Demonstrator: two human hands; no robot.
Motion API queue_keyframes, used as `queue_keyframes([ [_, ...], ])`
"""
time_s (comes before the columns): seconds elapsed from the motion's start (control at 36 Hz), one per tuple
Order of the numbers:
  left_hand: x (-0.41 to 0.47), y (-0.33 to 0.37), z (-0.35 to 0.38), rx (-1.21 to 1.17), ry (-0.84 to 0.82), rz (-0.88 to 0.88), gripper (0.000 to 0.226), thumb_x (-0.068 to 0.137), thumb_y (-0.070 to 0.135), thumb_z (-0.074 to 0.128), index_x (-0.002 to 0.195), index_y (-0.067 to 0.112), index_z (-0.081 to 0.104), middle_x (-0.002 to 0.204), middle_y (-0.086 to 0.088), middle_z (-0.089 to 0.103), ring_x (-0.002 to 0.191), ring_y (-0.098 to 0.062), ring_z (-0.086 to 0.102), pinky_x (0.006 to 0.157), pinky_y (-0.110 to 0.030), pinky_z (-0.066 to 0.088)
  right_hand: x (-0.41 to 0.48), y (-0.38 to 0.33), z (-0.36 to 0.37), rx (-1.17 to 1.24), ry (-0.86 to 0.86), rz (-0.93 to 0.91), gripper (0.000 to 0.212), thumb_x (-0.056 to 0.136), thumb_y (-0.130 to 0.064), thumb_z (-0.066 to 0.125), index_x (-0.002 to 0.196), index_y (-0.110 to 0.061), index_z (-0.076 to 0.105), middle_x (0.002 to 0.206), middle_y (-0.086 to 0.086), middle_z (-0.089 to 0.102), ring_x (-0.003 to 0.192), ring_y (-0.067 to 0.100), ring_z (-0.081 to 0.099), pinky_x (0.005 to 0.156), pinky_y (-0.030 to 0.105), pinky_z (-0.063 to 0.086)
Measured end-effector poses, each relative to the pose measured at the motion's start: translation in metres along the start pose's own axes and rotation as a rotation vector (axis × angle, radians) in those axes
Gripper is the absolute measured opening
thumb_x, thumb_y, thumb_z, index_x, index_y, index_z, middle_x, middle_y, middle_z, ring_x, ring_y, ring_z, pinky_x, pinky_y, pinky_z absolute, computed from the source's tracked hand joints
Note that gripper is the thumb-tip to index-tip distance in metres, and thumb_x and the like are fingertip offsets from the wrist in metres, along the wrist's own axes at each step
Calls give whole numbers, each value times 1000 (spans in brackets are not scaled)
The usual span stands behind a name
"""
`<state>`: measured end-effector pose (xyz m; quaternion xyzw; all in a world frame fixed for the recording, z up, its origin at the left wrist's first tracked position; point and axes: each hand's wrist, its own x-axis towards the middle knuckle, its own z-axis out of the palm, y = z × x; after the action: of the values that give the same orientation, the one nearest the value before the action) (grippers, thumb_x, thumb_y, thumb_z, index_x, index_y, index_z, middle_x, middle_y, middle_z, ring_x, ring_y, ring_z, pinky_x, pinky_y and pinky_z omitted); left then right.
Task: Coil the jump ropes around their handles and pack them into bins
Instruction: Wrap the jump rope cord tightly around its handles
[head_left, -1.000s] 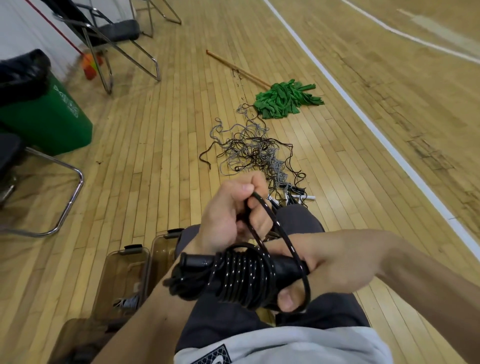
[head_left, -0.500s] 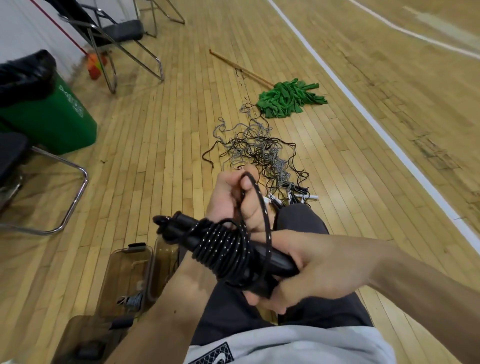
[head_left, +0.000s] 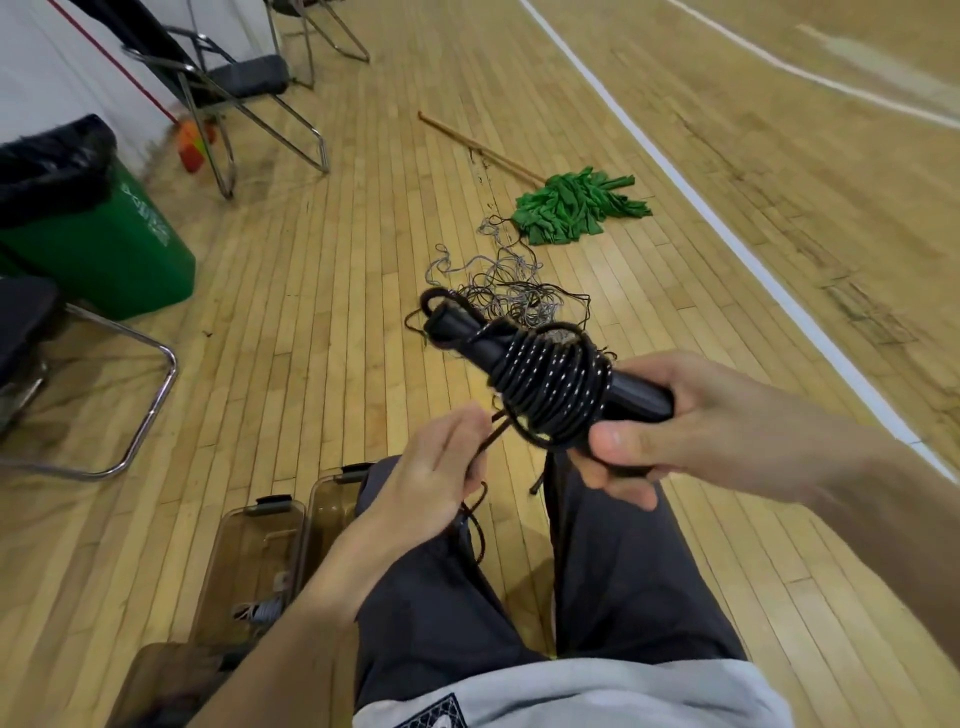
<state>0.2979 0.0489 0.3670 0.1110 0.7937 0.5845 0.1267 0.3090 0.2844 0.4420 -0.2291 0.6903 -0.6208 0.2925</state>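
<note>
gripping the black handles (head_left: 641, 400) at their near end, the right hand (head_left: 696, 436) holds them above the lap, tilted so the far end points away and to the left. the rope (head_left: 550, 387), black with pale flecks, is wound in tight turns round the middle of the handles. a loose length runs down from the coil into the left hand (head_left: 431, 478), whose fingers curl round it; it comes out below the hand and hangs against the trouser leg (head_left: 431, 587). on the floor (head_left: 311, 338) past the handles lies a tangled pile (head_left: 511, 291) of ropes, and beyond it a green mop (head_left: 571, 208) with a wooden shaft. beside the left leg stand clear brown bins (head_left: 249, 545); one holds a grey rope (head_left: 260, 610). a green trash can (head_left: 114, 260) with a black liner stands at the left, with chairs (head_left: 228, 88) near it.
</note>
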Motion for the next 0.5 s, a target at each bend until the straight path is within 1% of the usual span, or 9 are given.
queue_keyframes([
  [0.06, -5, -3, -3, 52, -6, 90, 41, 107, 35, 34, 73, 15, 44, 56, 7, 39, 49, -10, 34, 48, -19, 29, 0, 2, -7, -21, 45, 3, 18, 93, -25, 65, 85, -9, 65, 80, 8, 65, 61, 15, 55, 59, 20, 43],
  [0.11, -5, -5, -5, 104, -9, 157, 38, 104, 46, 36, 77, 22, 47, 58, 7, 38, 50, -14, 33, 45, -28, 27, 2, 6, -13, -34, 89, 24, 18, 93, -25, 66, 85, -9, 64, 80, 7, 65, 62, 15, 55, 59, 20, 43],
  [0.17, -6, -5, -7, 209, -11, 201, 34, 100, 53, 34, 77, 32, 48, 58, 8, 38, 49, -14, 33, 45, -38, 29, 5, 12, -17, -35, 134, 61, 20, 94, -24, 67, 88, -5, 62, 81, 8, 65, 63, 17, 55, 60, 22, 43],
  [0.19, -7, -4, -7, 280, -21, 221, 35, 101, 54, 32, 78, 32, 48, 56, 8, 38, 48, -12, 33, 45, -38, 30, 6, 13, -18, -32, 160, 77, 21, 92, -25, 67, 90, -4, 61, 82, 7, 65, 63, 18, 54, 61, 23, 44],
  [0.22, -8, -2, -7, 338, -36, 232, 36, 102, 53, 31, 80, 31, 49, 55, 9, 39, 47, -8, 33, 45, -35, 30, 8, 15, -20, -31, 188, 91, 23, 89, -27, 66, 90, -4, 61, 81, 7, 66, 63, 18, 54, 61, 23, 45],
  [0.31, -11, 7, -3, 507, -78, 254, 40, 102, 49, 29, 88, 21, 55, 54, 10, 43, 47, -9, 40, 46, -22, 28, 14, 23, -26, -50, 277, 109, 28, 88, -28, 65, 91, -1, 63, 79, 5, 66, 64, 18, 54, 61, 20, 49],
  [0.39, -14, 13, 1, 737, -141, 243, 34, 102, 50, 26, 94, 27, 49, 57, 9, 44, 51, -12, 47, 48, -23, 34, 22, 36, -31, -75, 351, 127, 25, 95, -21, 64, 92, 3, 62, 76, 4, 65, 62, 16, 55, 59, 19, 48],
  [0.44, -15, 17, 3, 900, -153, 245, 32, 104, 51, 25, 102, 28, 47, 63, 8, 47, 56, -12, 51, 54, -27, 43, 28, 47, -34, -98, 399, 158, 24, 96, -19, 65, 93, 4, 62, 75, 5, 65, 60, 16, 55, 58, 19, 47],
  [0.5, -16, 19, 1, 1011, -136, 263, 30, 105, 50, 28, 105, 28, 47, 67, 10, 48, 61, -11, 52, 58, -30, 47, 31, 58, -40, -141, 447, 191, 25, 97, -22, 65, 90, 2, 63, 76, 9, 65, 62, 20, 57, 61, 25, 48],
])
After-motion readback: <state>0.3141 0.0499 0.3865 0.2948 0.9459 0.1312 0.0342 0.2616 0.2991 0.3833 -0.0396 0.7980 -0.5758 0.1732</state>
